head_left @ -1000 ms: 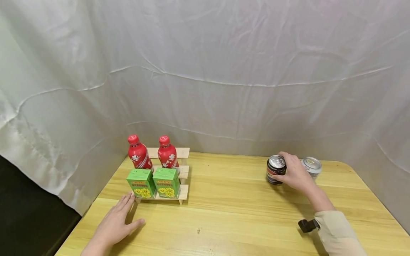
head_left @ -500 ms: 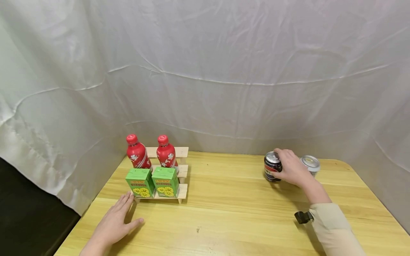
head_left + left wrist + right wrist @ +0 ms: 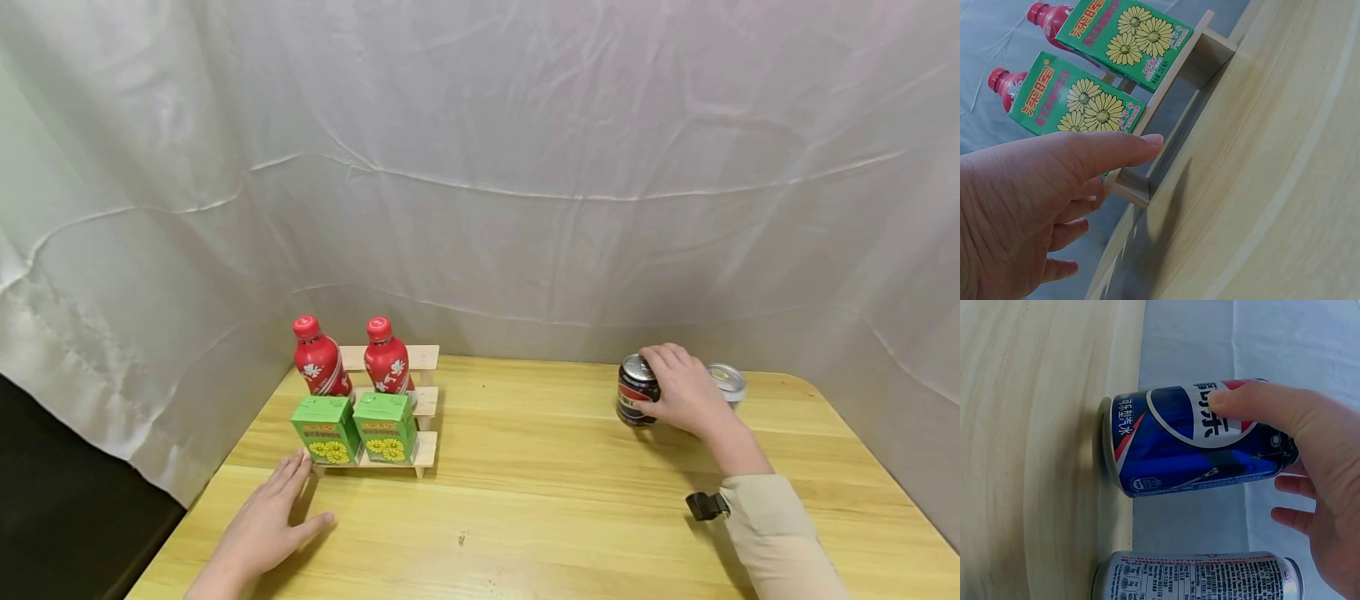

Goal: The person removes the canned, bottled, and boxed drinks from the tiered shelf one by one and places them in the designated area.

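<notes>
My right hand (image 3: 686,396) grips a dark soda can (image 3: 634,393) near its top, thumb in front and fingers behind. Up close in the right wrist view, the can (image 3: 1179,447) is blue with a white and red label. It is upright, its base at the tabletop. Beside it stands a silver can (image 3: 727,382), partly hidden by that hand. At the left, my left hand (image 3: 258,525) has its fingers extended, the fingertips at the front left corner of a small stepped wooden rack (image 3: 426,450). Its thumb (image 3: 1129,148) points out from the palm.
Two green drink cartons (image 3: 386,429) stand on the rack's front step. Two red bottles (image 3: 388,367) stand behind them. The wooden table (image 3: 525,492) meets a pale cloth curtain (image 3: 525,250) at the back and sides.
The right hand and the dark can have shifted slightly back and to the left, mostly in the first half second. The left hand stays at the rack.
</notes>
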Demonstrator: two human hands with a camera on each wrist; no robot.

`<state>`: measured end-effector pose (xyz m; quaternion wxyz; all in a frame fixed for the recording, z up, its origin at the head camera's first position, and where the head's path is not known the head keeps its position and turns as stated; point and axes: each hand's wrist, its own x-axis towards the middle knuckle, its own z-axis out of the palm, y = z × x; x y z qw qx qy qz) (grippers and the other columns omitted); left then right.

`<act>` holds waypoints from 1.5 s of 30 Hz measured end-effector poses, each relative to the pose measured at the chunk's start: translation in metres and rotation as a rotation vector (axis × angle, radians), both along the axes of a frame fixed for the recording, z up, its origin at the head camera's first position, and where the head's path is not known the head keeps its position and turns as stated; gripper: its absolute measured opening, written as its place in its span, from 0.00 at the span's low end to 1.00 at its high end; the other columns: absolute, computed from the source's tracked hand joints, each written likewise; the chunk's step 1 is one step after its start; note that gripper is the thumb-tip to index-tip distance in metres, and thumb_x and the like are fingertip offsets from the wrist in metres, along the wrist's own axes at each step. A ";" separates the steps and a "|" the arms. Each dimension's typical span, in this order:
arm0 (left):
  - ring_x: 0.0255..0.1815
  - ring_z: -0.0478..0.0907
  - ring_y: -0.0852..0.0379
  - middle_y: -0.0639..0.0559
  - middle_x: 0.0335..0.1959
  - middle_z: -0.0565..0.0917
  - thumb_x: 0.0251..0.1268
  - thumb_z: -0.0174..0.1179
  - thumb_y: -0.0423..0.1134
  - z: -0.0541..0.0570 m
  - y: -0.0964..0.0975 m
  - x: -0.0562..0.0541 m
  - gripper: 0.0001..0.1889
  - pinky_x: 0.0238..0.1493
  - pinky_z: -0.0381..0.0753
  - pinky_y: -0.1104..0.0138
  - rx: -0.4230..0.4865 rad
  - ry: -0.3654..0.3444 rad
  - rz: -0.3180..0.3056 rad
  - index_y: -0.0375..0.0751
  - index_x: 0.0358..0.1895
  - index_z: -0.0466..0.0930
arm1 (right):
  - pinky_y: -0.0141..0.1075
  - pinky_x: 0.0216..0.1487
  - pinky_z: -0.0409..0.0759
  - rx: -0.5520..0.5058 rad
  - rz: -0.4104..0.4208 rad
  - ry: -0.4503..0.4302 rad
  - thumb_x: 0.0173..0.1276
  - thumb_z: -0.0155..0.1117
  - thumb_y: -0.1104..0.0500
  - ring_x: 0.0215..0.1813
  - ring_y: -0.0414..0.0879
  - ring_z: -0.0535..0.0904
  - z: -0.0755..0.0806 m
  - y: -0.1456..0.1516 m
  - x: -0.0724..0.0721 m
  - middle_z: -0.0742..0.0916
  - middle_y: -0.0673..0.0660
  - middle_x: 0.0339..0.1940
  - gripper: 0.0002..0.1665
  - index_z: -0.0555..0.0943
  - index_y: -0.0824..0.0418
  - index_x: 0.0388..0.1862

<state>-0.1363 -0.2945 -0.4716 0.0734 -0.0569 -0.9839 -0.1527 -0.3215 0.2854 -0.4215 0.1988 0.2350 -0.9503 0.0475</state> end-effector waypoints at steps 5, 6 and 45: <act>0.73 0.59 0.28 0.29 0.73 0.61 0.54 0.63 0.66 0.000 0.000 0.000 0.53 0.68 0.63 0.37 0.003 -0.005 0.000 0.27 0.72 0.60 | 0.63 0.59 0.72 0.017 -0.024 -0.002 0.48 0.78 0.43 0.63 0.62 0.69 0.001 0.003 0.001 0.78 0.66 0.59 0.50 0.70 0.67 0.64; 0.73 0.59 0.28 0.29 0.73 0.61 0.54 0.63 0.66 0.000 0.000 0.000 0.53 0.68 0.63 0.36 0.003 -0.007 0.001 0.27 0.72 0.60 | 0.63 0.60 0.71 0.020 -0.029 -0.007 0.48 0.78 0.43 0.63 0.62 0.69 0.001 0.004 0.001 0.78 0.66 0.59 0.51 0.69 0.67 0.64; 0.72 0.59 0.27 0.28 0.73 0.61 0.55 0.63 0.66 0.001 0.000 0.001 0.52 0.67 0.63 0.36 0.001 -0.014 -0.007 0.27 0.72 0.60 | 0.62 0.63 0.71 -0.016 0.146 0.189 0.54 0.74 0.45 0.71 0.64 0.66 0.062 -0.046 0.022 0.76 0.65 0.66 0.49 0.67 0.63 0.71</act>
